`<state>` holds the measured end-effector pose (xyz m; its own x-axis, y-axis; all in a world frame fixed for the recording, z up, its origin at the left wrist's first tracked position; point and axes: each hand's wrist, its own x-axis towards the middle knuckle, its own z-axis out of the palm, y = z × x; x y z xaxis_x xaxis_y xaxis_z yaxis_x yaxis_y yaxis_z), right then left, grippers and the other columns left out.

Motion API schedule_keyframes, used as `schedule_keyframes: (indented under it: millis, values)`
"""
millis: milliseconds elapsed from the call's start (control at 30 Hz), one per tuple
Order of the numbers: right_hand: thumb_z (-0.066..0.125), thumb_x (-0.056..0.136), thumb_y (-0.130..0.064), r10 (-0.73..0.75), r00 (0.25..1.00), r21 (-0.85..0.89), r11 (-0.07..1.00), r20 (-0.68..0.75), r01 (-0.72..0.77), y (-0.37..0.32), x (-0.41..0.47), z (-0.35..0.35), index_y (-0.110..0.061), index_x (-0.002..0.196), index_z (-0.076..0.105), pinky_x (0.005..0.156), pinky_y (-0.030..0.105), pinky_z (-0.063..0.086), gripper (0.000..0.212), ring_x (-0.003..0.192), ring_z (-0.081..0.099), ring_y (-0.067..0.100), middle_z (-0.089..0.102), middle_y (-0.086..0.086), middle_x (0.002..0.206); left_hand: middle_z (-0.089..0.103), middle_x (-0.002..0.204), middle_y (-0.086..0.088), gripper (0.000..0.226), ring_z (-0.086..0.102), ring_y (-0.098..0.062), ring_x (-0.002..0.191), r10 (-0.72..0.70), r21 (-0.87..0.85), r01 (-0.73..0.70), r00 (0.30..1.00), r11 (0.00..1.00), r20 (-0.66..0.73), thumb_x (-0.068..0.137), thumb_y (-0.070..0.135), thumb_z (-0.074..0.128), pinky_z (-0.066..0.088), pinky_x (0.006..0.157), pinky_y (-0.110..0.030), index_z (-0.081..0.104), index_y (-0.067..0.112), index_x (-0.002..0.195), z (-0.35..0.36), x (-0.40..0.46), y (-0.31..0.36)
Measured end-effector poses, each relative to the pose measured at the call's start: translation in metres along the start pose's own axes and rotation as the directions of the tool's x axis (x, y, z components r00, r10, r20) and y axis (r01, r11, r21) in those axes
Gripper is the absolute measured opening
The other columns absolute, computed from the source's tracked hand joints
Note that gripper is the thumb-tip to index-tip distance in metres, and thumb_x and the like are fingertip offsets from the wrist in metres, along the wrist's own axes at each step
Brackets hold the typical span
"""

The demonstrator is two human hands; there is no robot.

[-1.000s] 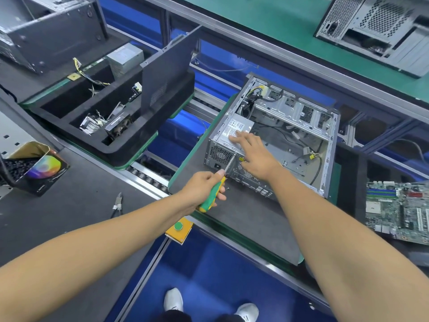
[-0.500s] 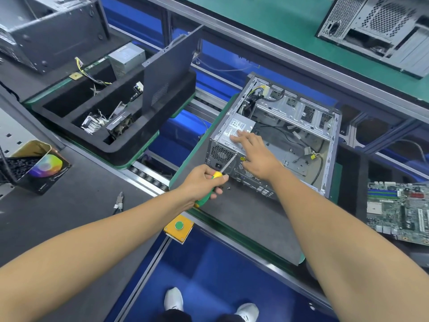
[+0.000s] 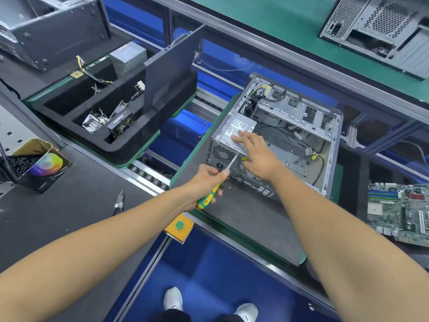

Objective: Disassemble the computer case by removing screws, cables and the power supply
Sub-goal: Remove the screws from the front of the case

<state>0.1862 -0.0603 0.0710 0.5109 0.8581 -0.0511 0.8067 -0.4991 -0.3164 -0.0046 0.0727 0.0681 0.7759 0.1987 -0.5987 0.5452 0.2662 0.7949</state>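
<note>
Both hands work at the open computer case (image 3: 299, 126), which lies on a grey mat (image 3: 250, 219). Left hand (image 3: 205, 182) grips a green-and-yellow screwdriver (image 3: 209, 196) — its shaft meets the case's rear panel, apparently beside the power supply (image 3: 239, 130). Right hand (image 3: 257, 156) rests flat, fingers spread, atop that supply. Small screws (image 3: 228, 188) lie just before the case.

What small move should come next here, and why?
Probably keep turning the screwdriver until this rear screw comes out. The left hand grips its green and yellow handle, with the shaft tip at the case's back panel beside the power supply. The right hand presses flat on the supply, steadying it. Loose screws already lie on the mat, and the supply sits in place.
</note>
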Motion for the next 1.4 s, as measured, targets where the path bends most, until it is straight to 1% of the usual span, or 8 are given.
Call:
schedule_keyframes:
  millis: [67,200,500,767,1067,1167,1267,1400]
  values:
    - [0.061,0.081,0.001,0.003,1.0,-0.002,1.0,0.001,-0.003,0.0,0.0,0.0,-0.032,0.155,0.027,0.121,0.046,0.026,0.088,0.149,0.016,0.023,0.019,-0.003,0.164,0.063,0.105,-0.004,0.056,0.063,-0.01,0.074,0.026,0.062,-0.021,0.996,0.998,-0.081,0.086,0.038,0.082,0.053,0.051,-0.025,0.042,0.017,0.119,0.001,0.0,0.0]
    - [0.06,0.081,0.001,0.009,1.0,0.0,1.0,0.006,-0.009,-0.001,0.0,-0.001,-0.033,0.155,0.027,0.119,0.047,0.029,0.087,0.149,0.015,0.023,0.019,-0.003,0.165,0.07,0.086,-0.01,0.045,0.067,-0.013,0.062,0.087,-0.024,-0.092,0.983,0.995,-0.159,0.084,0.027,0.085,0.06,0.055,-0.03,0.054,0.003,0.107,0.002,0.001,-0.003]
    - [0.06,0.081,0.001,0.011,1.0,0.016,1.0,0.019,-0.011,0.0,0.001,0.0,-0.032,0.155,0.027,0.12,0.049,0.028,0.087,0.149,0.015,0.023,0.018,-0.002,0.164,0.065,0.088,-0.004,0.048,0.058,-0.011,0.056,0.054,0.019,-0.054,0.998,0.998,0.026,0.108,0.046,0.044,0.052,0.054,-0.027,0.065,0.004,0.115,-0.001,-0.002,-0.003]
    - [0.06,0.081,0.001,0.009,1.0,-0.005,1.0,0.017,-0.009,0.001,0.002,0.0,-0.033,0.155,0.026,0.121,0.048,0.026,0.089,0.15,0.014,0.024,0.018,-0.002,0.165,0.067,0.091,-0.012,0.046,0.067,-0.016,0.065,0.156,0.036,-0.152,0.973,0.988,-0.171,0.083,0.033,0.086,0.054,0.05,-0.029,0.05,0.01,0.098,-0.003,0.011,-0.01]
    - [0.06,0.08,0.001,0.005,1.0,-0.007,1.0,0.008,-0.005,0.001,0.001,0.0,-0.032,0.156,0.027,0.12,0.045,0.024,0.089,0.149,0.014,0.02,0.018,-0.002,0.164,0.07,0.075,-0.004,0.043,0.06,-0.014,0.054,0.057,-0.044,-0.054,0.997,0.998,0.054,0.109,0.043,0.043,0.053,0.05,-0.029,0.064,0.006,0.114,-0.004,0.007,-0.005]
    - [0.06,0.081,0.001,0.001,1.0,-0.001,1.0,0.007,-0.001,0.0,0.001,-0.001,-0.031,0.156,0.027,0.12,0.044,0.026,0.088,0.149,0.015,0.02,0.019,-0.003,0.164,0.063,0.08,-0.011,0.044,0.056,-0.013,0.051,0.09,0.01,-0.09,0.995,0.996,-0.043,0.097,0.057,0.06,0.048,0.045,-0.028,0.048,0.017,0.111,-0.001,0.01,-0.003]
    - [0.061,0.079,0.003,-0.003,1.0,0.016,1.0,-0.007,0.004,-0.001,0.0,-0.002,-0.029,0.154,0.031,0.118,0.043,0.029,0.087,0.147,0.018,0.021,0.022,0.0,0.163,0.063,0.09,-0.01,0.054,0.063,-0.013,0.06,0.137,0.018,-0.136,0.985,0.991,-0.109,0.083,0.036,0.085,0.051,0.048,-0.028,0.044,0.017,0.112,-0.001,0.014,-0.006]
    - [0.061,0.08,0.004,-0.008,1.0,0.011,1.0,-0.015,0.008,-0.002,-0.001,-0.002,-0.028,0.154,0.032,0.12,0.042,0.025,0.086,0.147,0.019,0.021,0.023,0.0,0.162,0.069,0.096,-0.014,0.037,0.078,-0.024,0.079,0.137,-0.027,-0.139,0.988,0.99,-0.077,0.094,0.034,0.074,0.062,0.058,-0.034,0.053,0.005,0.105,-0.006,0.017,-0.012]
